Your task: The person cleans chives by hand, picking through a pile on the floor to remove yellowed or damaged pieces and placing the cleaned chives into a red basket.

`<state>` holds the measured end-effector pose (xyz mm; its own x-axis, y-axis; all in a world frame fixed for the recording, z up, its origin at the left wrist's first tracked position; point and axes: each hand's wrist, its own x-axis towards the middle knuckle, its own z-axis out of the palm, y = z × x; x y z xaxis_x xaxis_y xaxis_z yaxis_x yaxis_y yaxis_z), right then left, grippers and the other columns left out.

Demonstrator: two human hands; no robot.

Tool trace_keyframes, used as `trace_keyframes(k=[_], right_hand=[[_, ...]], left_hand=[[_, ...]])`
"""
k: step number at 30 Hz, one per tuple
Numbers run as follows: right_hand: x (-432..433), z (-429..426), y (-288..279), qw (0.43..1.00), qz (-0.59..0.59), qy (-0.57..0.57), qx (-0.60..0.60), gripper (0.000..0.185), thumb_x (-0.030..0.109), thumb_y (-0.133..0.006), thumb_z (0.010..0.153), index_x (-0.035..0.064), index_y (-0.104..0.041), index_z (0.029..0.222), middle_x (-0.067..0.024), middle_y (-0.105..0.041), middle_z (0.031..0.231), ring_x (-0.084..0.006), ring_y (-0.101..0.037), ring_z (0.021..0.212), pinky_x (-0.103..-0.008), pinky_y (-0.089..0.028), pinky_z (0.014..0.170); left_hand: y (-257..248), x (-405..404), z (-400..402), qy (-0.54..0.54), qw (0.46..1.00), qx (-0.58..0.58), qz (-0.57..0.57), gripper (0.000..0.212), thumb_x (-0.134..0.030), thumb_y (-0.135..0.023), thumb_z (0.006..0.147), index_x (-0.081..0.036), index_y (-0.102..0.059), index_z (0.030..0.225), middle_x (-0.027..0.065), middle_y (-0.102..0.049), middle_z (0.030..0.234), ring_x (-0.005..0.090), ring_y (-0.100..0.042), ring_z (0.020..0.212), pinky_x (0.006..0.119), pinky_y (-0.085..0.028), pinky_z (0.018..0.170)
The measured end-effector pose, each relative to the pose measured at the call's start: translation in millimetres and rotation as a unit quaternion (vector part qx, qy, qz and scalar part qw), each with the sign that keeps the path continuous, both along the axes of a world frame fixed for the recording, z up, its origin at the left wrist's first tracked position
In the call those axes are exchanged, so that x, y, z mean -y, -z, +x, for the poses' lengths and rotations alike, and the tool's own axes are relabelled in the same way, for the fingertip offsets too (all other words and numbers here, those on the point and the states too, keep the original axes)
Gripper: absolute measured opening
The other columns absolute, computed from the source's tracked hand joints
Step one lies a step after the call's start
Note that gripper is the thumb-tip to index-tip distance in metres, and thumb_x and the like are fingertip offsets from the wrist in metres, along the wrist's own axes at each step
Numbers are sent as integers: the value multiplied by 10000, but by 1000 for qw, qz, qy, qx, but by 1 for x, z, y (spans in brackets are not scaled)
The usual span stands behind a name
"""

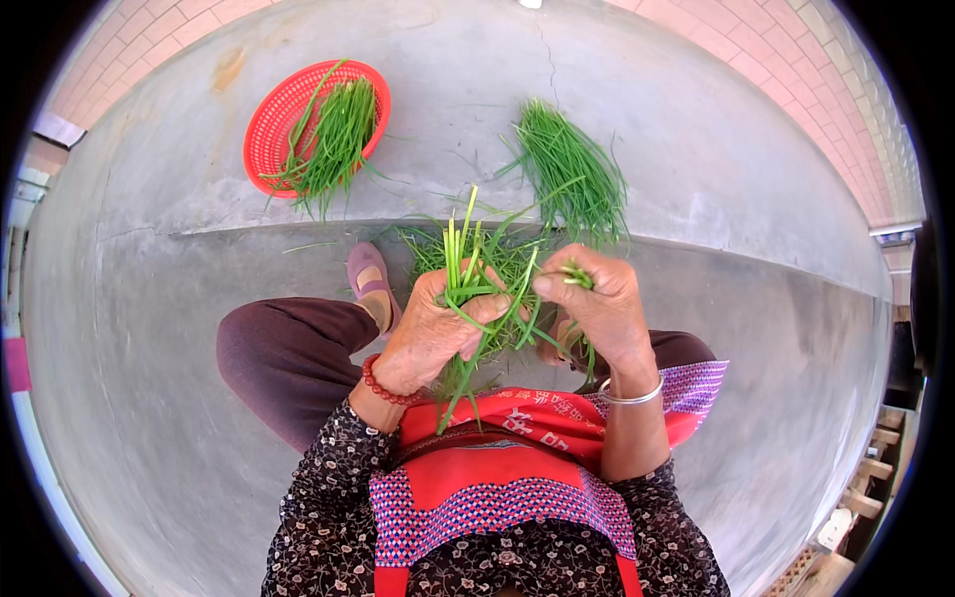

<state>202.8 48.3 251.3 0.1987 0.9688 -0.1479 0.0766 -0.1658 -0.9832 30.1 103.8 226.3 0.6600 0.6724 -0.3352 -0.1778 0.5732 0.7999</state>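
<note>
A small bunch of garlic chives [461, 261] is gripped in my left hand [440, 310], pale cut ends pointing up and long green leaves hanging down. Close beside it on the right, my right hand [600, 295] pinches a few short green pieces [577, 274] in its curled fingers. Below both hands, between my feet, lies a loose heap of chive leaves and scraps [429, 250], partly hidden by my hands. A larger pile of chives [571, 168] rests on the concrete step ahead to the right.
A red plastic basket [272, 142] on the step at the left holds more chives [343, 134], with leaf tips over its rim. The concrete step's edge [298, 222] runs across in front of my feet. Wooden slats [869, 477] stand at the far right.
</note>
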Motion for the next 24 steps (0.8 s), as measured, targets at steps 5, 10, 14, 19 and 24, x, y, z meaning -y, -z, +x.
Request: trace_keyframes(k=[5, 10, 14, 19, 24], right_hand=[[0, 29, 15, 981, 28, 74, 175, 86, 70, -635, 768, 12, -604, 823, 3, -560, 661, -39, -466, 627, -216, -404, 561], [4, 24, 14, 995, -15, 40, 85, 185, 117, -639, 792, 13, -629, 944, 5, -591, 723, -49, -492, 645, -206, -420, 586], [-3, -8, 2, 990, -13, -12, -137, 117, 93, -619, 811, 11, -609, 894, 28, -563, 737, -27, -469, 619, -188, -401, 527], [-10, -8, -2, 984, 29, 59, -162, 101, 135, -574, 847, 40, -570, 814, -4, -578, 719, -5, -362, 511, -181, -323, 421], [-14, 14, -5, 936, 139, 199, -255, 82, 156, -544, 862, 87, -499, 859, -127, -597, 723, -45, -341, 417, -192, -264, 357]], left_hand=[[-5, -2, -6, 23, 1000, -8, 12, 88, -75, -605, 798, -55, -541, 856, 146, -649, 810, 40, -383, 399, 191, -297, 350], [-5, -3, -6, 31, 999, -15, 27, 103, -82, -610, 793, -45, -546, 865, 123, -644, 807, 40, -387, 399, 189, -296, 353], [1, -1, -6, 49, 998, -25, 14, 159, -103, -621, 792, -36, -552, 919, 72, -618, 741, 45, -399, 405, 187, -306, 360], [-5, 4, 1, 63, 998, -4, 9, 216, -150, -635, 799, 1, -568, 939, 41, -578, 675, 52, -432, 438, 176, -322, 374], [5, 2, -12, 80, 996, -42, 8, 258, -173, -627, 810, 28, -568, 961, 46, -574, 667, 51, -451, 468, 166, -343, 390]])
